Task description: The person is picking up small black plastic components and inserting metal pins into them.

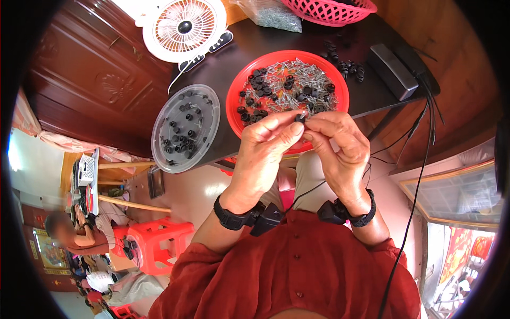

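Observation:
My left hand (264, 154) is closed, its thumb and forefinger pinching a small black round part (300, 118) with a bit of silvery metal showing at its top. Close against it, my right hand (340, 151) has its thumb and fingertips drawn together; whatever lies between them is too small and hidden to make out. Both hands are over the near rim of a red round tray (232, 101). Inside the tray lie a heap of silvery screws (303, 73) and several black knob-like parts (258, 85).
Left of the tray, a clear plastic lid (159, 130) holds more black parts. A white fan (185, 26), a bag of screws (273, 18), a pink basket (334, 13) and a grey-black box (393, 72) stand on the dark table (239, 40). Cables hang at right. Another person sits far left near red stools (156, 239).

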`<state>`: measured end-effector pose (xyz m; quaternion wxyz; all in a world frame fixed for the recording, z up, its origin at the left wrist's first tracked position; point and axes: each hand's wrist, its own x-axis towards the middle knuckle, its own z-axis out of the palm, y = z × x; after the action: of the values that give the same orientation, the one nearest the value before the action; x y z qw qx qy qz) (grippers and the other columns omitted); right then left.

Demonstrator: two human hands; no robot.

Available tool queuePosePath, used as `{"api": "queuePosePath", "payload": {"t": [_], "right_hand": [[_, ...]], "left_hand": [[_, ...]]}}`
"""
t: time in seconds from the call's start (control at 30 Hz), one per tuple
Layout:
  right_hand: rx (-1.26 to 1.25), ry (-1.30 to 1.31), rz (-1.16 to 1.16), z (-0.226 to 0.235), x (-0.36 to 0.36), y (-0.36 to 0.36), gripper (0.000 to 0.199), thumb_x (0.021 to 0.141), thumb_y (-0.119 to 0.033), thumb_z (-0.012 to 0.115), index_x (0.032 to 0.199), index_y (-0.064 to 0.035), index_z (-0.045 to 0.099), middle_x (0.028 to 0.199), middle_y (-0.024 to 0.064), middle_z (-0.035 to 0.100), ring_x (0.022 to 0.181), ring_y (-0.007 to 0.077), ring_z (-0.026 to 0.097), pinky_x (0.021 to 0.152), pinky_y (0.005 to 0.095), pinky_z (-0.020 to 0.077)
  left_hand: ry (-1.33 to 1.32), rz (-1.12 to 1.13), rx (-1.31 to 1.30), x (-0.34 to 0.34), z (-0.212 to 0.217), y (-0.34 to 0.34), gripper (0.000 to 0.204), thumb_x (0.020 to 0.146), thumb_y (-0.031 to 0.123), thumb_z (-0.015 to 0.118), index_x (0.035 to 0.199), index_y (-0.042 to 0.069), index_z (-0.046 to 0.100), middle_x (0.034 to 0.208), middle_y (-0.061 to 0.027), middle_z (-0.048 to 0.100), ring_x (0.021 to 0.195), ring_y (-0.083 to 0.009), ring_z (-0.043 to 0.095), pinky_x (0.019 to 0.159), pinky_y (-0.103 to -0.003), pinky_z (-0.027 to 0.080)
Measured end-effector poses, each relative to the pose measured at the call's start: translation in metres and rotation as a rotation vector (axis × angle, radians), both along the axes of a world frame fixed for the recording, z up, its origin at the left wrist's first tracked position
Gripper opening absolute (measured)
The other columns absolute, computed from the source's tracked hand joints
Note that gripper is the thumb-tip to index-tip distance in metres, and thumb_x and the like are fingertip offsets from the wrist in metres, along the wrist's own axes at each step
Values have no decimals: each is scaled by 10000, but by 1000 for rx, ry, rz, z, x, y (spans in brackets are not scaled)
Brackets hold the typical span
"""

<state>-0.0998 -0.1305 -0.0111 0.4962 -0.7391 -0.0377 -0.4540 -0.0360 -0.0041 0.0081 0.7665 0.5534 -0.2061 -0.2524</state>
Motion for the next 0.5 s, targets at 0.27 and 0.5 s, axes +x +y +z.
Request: {"api": "queuePosePath", "payload": {"t": [0.27,0.5], "right_hand": [[-272,-114,-245,-2,1,-2,246,626,51,709,849,-43,662,792,80,626,697,214,609,600,294,498],[-255,-44,-315,-7,2,-2,251,634,59,709,850,-47,640,782,77,604,687,211,606,559,289,495]], "left_hand": [[68,-54,55,-6,5,-7,311,916,137,508,1164,-50,532,1058,-115,600,922,-154,592,808,-272,495],[-313,-91,242,-8,8,-7,342,926,185,504,1159,-63,535,1040,-89,605,947,-108,554,811,-235,460]]}}
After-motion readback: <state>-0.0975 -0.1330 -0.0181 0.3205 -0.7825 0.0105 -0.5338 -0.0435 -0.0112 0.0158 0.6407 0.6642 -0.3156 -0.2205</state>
